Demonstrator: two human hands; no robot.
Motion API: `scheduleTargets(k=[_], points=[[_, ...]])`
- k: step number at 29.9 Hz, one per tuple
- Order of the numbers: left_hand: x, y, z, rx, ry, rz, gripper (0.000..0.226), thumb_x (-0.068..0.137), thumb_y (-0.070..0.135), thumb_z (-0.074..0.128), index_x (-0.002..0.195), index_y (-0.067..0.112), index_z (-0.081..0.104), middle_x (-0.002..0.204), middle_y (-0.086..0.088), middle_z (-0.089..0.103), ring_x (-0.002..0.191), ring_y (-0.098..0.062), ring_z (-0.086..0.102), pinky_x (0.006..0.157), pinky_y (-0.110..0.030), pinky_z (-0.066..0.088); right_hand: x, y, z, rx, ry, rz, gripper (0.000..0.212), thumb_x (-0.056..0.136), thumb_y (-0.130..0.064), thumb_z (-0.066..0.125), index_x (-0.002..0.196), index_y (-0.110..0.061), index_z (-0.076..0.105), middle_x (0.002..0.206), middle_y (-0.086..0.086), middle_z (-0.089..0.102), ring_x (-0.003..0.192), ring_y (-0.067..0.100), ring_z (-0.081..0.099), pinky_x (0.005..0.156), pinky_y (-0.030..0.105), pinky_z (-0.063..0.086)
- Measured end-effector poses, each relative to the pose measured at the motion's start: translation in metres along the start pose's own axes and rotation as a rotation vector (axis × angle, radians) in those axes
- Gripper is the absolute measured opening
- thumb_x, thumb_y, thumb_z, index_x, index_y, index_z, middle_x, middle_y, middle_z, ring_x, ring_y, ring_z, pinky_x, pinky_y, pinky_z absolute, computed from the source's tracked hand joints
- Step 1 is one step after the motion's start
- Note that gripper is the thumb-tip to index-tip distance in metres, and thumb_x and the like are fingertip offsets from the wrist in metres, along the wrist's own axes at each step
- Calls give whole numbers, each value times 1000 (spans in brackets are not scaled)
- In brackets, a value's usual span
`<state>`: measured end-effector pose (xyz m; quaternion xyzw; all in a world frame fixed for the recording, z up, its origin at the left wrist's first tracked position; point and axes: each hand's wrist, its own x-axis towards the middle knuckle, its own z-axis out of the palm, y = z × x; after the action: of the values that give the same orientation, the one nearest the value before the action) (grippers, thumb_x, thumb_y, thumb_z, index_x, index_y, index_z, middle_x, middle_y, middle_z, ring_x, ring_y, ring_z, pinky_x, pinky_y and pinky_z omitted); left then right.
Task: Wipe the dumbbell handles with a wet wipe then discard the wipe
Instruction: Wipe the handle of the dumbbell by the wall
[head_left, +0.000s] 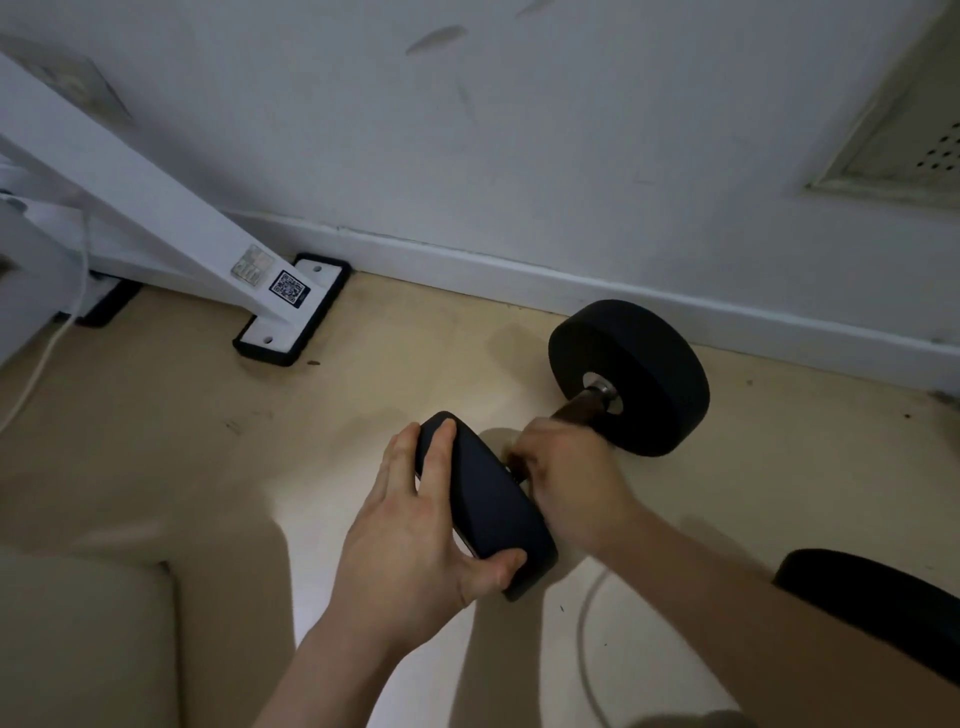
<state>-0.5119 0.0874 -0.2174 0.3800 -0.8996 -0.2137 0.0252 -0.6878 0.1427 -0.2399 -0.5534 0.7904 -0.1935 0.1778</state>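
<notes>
A black dumbbell (631, 374) lies on the beige floor near the white wall, one round weight far right, the other near me. My left hand (410, 525) grips the near weight (488, 504), fingers over its top edge and thumb under it. My right hand (566, 473) is curled round the dark handle (574, 408) between the weights. No wet wipe shows; whatever is under the right hand's fingers is hidden.
A white machine leg with a QR sticker ends in a black-edged foot plate (291, 312) at the left. A white cable (587, 639) curves over the floor below the dumbbell. Another black round object (872, 603) sits at the right edge. The skirting board (519, 270) runs behind.
</notes>
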Motion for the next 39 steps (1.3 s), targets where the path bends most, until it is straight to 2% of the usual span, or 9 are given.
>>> scheduleTargets(k=[5, 9, 13, 20, 25, 29, 32, 35, 39], points=[[-10, 7, 7, 68, 24, 17, 125, 58, 81, 56, 146, 32, -17, 156, 5, -10, 146, -19, 8, 109, -31, 36, 14, 28, -21, -91, 92, 222, 7, 87, -14, 59, 84, -19, 63, 90, -4, 55, 86, 15, 60, 87, 31, 51], [-22, 18, 15, 138, 45, 20, 122, 55, 83, 46, 149, 26, -7, 157, -13, 7, 145, -29, 14, 105, -37, 38, -13, 8, -5, -17, -4, 45, 14, 88, -11, 57, 94, -16, 68, 97, 1, 64, 86, 19, 62, 83, 34, 50], [-30, 27, 18, 227, 3, 10, 124, 62, 82, 53, 147, 24, -17, 158, -16, 0, 147, -31, 3, 113, -37, 24, -7, 32, -19, 0, 196, 282, 12, 92, -13, 54, 89, -10, 66, 94, 1, 61, 87, 17, 62, 83, 27, 50], [-42, 37, 16, 279, 62, 14, 93, 76, 73, 37, 146, 14, 28, 146, -24, 37, 135, -38, 38, 99, -42, 41, -15, 32, -17, -3, 190, 244, 7, 88, -12, 59, 88, -11, 66, 96, 3, 60, 83, 16, 61, 82, 32, 53], [-48, 41, 18, 300, 43, 30, 92, 69, 62, 67, 141, 13, 39, 143, -26, 41, 131, -40, 43, 96, -45, 45, -30, 10, -4, 7, 46, 102, 12, 87, -7, 56, 91, -10, 67, 97, 4, 61, 87, 21, 61, 80, 35, 51], [-52, 42, 20, 359, 26, 55, 99, 64, 65, 71, 142, 12, 38, 142, -27, 42, 130, -41, 44, 97, -46, 43, -26, 24, -9, -1, 166, 223, 8, 86, -8, 59, 91, -10, 65, 101, 2, 57, 89, 18, 60, 86, 32, 50], [-53, 43, 19, 368, 19, 71, 102, 63, 68, 69, 143, 13, 36, 143, -27, 41, 131, -41, 43, 98, -46, 42, -31, 5, -1, 20, -42, 71, 11, 88, -7, 56, 93, -11, 64, 101, 2, 57, 85, 20, 61, 81, 34, 52], [-54, 42, 19, 398, 12, 69, 100, 68, 72, 59, 145, 14, 31, 145, -26, 39, 134, -40, 40, 101, -47, 39, -13, 30, -20, -51, 18, 296, 10, 86, -11, 61, 95, -15, 63, 101, 0, 56, 87, 16, 59, 84, 30, 51], [-52, 46, 19, 389, -12, 14, 99, 69, 76, 38, 146, 15, 29, 146, -25, 39, 135, -38, 37, 104, -46, 34, -36, 5, 1, -20, -18, 30, 12, 87, -6, 56, 95, -11, 64, 102, 0, 53, 87, 19, 59, 81, 31, 50]])
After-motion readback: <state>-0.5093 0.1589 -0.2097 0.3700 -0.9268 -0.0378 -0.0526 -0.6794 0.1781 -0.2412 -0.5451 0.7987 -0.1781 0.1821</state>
